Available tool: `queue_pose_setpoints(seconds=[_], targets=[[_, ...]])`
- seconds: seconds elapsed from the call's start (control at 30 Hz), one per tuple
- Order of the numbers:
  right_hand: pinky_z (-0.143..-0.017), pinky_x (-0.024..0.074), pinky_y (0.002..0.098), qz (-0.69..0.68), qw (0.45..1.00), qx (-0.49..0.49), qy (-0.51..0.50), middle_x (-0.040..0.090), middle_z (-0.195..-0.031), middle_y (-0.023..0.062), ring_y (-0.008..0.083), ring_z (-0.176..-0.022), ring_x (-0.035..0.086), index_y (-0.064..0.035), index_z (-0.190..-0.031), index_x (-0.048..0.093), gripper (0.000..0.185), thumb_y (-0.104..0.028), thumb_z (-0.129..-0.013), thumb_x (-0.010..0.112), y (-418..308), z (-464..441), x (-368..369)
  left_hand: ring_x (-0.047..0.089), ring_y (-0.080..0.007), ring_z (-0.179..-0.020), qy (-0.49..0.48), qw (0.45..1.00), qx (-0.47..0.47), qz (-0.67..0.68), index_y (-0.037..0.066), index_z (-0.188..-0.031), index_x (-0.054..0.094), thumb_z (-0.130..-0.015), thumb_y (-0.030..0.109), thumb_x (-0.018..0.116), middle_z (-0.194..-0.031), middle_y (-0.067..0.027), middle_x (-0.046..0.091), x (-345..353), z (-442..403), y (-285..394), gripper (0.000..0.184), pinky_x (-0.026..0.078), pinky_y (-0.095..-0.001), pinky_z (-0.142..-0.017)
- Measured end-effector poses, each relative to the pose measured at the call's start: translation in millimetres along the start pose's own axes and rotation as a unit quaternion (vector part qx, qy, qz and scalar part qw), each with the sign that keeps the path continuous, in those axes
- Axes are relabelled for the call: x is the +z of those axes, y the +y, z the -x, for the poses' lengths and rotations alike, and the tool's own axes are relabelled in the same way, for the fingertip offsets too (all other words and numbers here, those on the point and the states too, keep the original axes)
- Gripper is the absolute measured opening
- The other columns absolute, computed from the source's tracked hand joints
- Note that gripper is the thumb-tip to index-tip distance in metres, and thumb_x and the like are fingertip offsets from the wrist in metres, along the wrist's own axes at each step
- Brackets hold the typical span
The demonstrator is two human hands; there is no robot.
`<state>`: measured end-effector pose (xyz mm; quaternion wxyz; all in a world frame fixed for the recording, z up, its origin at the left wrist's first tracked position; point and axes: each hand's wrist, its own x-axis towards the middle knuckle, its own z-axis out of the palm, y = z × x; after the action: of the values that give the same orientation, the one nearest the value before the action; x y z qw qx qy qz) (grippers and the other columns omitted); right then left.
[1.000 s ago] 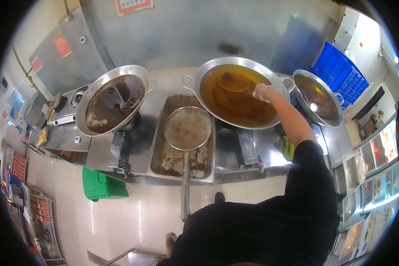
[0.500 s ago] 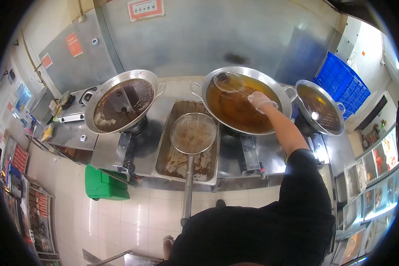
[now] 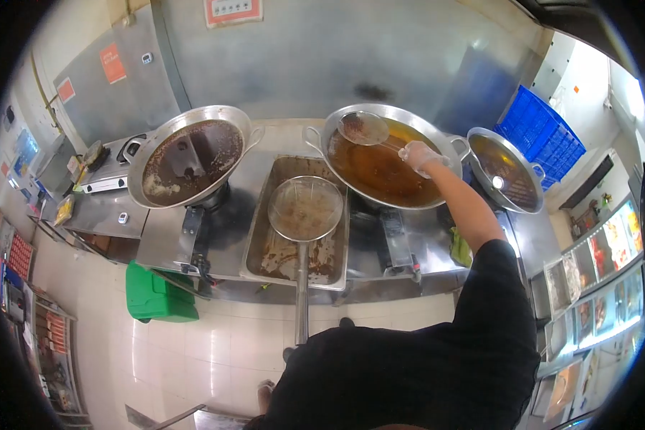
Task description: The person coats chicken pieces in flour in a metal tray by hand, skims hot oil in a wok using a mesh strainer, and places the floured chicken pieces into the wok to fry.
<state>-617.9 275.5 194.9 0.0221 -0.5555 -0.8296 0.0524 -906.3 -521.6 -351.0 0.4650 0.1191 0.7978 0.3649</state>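
Observation:
My right hand [image 3: 421,158], in a clear glove, is closed on the handle of a round mesh skimmer [image 3: 363,129]. The skimmer's basket is at the back left of the middle wok [image 3: 387,198], over amber oil. My left hand [image 3: 266,390] hangs low beside my body, mostly hidden, its fingers too small to make out. A larger strainer [image 3: 305,209] rests across a steel tray [image 3: 251,254], its long handle pointing toward me.
A wok of dark oil [image 3: 215,111] stands at left, and a smaller pan of oil [image 3: 537,204] at right. Behind that pan are blue crates [image 3: 541,136]. A green bin [image 3: 161,294] stands on the floor. Burner controls line the counter's front, with a green cloth [image 3: 461,248] near the right.
The skimmer basket has come up out of the oil and shifted toward the wok's back left. My right hand has moved slightly left with it. The camera view has shifted a little.

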Motion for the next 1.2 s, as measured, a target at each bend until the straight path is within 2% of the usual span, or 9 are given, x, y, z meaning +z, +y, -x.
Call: queue_pose_setpoints(seconds=[0.2, 0.27, 0.4, 0.57, 0.73, 0.77, 0.87, 1.07, 1.2], targets=[[-0.088, 0.0489, 0.0469, 0.086, 0.993, -0.078, 0.023, 0.067, -0.102, 0.0245, 0.0409, -0.1, 0.064, -0.0017, -0.097, 0.07, 0.036, -0.032, -0.093, 0.051, 31.1, -13.2, 37.0, 0.052, -0.0232, -0.055, -0.023, 0.998, 0.064, 0.005, 0.006, -0.058, 0.047, -0.074, 0.013, 0.066, -0.058, -0.0062, 0.052, -21.3, -25.8, -11.1, 0.026, 0.037, -0.0382, -0.051], [-0.087, 0.0486, 0.047, 0.11, 0.991, -0.076, 0.027, 0.067, -0.1, 0.024, 0.0413, -0.098, 0.064, -0.0021, -0.096, 0.07, 0.035, -0.031, -0.093, 0.05, 22.8, 3.7, 29.0, 0.052, -0.0233, -0.056, -0.079, 0.982, 0.166, 0.032, 0.006, -0.058, 0.047, -0.075, 0.012, 0.066, -0.058, -0.0061, 0.052, -38.1, -42.9, -9.2, 0.026, 0.037, -0.0382, -0.051], [-0.088, 0.0507, 0.0445, 0.18, 0.971, -0.158, 0.022, 0.067, -0.098, 0.0147, 0.0332, -0.097, 0.063, -0.0095, -0.093, 0.067, 0.031, -0.025, -0.099, 0.04, -5.9, 55.0, 0.2, 0.053, -0.0235, -0.056, 0.001, 0.995, -0.018, 0.095, 0.006, -0.058, 0.048, -0.075, 0.013, 0.066, -0.059, -0.0062, 0.052, -42.5, -40.8, 1.6, 0.026, 0.038, -0.0383, -0.052], [-0.084, 0.0465, 0.0481, 0.002, 0.995, -0.095, 0.032, 0.063, -0.091, 0.0246, 0.0429, -0.092, 0.06, 0.0001, -0.087, 0.063, 0.041, -0.037, -0.097, 0.049, -89.6, 148.4, -49.1, 0.053, -0.0237, -0.057, 0.029, 0.986, -0.083, 0.144, 0.007, -0.059, 0.049, -0.075, 0.013, 0.066, -0.059, -0.0064, 0.052, -61.2, -38.7, 12.1, 0.025, 0.038, -0.0384, -0.052], [-0.085, 0.0452, 0.0487, -0.032, 0.983, -0.182, -0.019, 0.063, -0.093, 0.0264, 0.0449, -0.094, 0.059, 0.0023, -0.09, 0.062, 0.039, -0.035, -0.096, 0.052, -145.3, 189.0, -45.3, 0.054, -0.0239, -0.057, 0.039, 0.98, -0.113, 0.158, 0.007, -0.059, 0.05, -0.076, 0.014, 0.066, -0.06, -0.0065, 0.053, -76.4, -34.9, 14.8, 0.024, 0.039, -0.0385, -0.053], [-0.081, 0.0494, 0.0479, -0.04, 0.978, -0.205, -0.002, 0.064, -0.088, 0.0254, 0.0437, -0.09, 0.062, 0.0007, -0.092, 0.062, 0.029, -0.027, -0.095, 0.053, -161.4, 203.0, -41.5, 0.054, -0.024, -0.057, 0.038, 0.979, -0.117, 0.16, 0.007, -0.059, 0.05, -0.076, 0.014, 0.066, -0.06, -0.0065, 0.053, -78.1, -35.6, 15.9, 0.024, 0.039, -0.0385, -0.053], [-0.072, 0.0545, 0.0471, 0.125, 0.969, -0.212, -0.02, 0.066, -0.084, 0.0226, 0.0415, -0.083, 0.066, -0.0014, -0.094, 0.062, 0.017, -0.016, -0.092, 0.053, -194.2, 220.8, -3.5, 0.054, -0.0241, -0.058, 0.038, 0.978, -0.124, 0.166, 0.007, -0.06, 0.05, -0.076, 0.014, 0.066, -0.06, -0.0066, 0.053, -83.3, -39.1, 16.0, 0.024, 0.04, -0.0386, -0.053], [-0.054, 0.056, 0.0361, 0.212, 0.918, -0.325, 0.082, 0.065, -0.073, 0.0131, 0.0262, -0.069, 0.07, -0.0003, -0.093, 0.058, 0.009, -0.004, -0.085, 0.054, -196.4, 237.7, 77.8, 0.055, -0.0244, -0.058, 0.028, 0.978, -0.122, 0.169, 0.007, -0.061, 0.051, -0.077, 0.015, 0.067, -0.06, -0.0067, 0.054, -84.4, -41.4, 27.3, 0.023, 0.041, -0.0387, -0.054], [-0.053, 0.0552, 0.0366, 0.17, 0.927, -0.317, 0.106, 0.065, -0.074, 0.0109, 0.026, -0.068, 0.069, 0.0012, -0.096, 0.057, 0.013, -0.003, -0.084, 0.054, -186.9, 240.5, 74.0, 0.055, -0.0246, -0.059, 0.015, 0.979, -0.116, 0.168, 0.007, -0.061, 0.052, -0.077, 0.015, 0.067, -0.061, -0.0068, 0.054, -76.2, -33.4, 21.4, 0.023, 0.042, -0.0388, -0.054]])
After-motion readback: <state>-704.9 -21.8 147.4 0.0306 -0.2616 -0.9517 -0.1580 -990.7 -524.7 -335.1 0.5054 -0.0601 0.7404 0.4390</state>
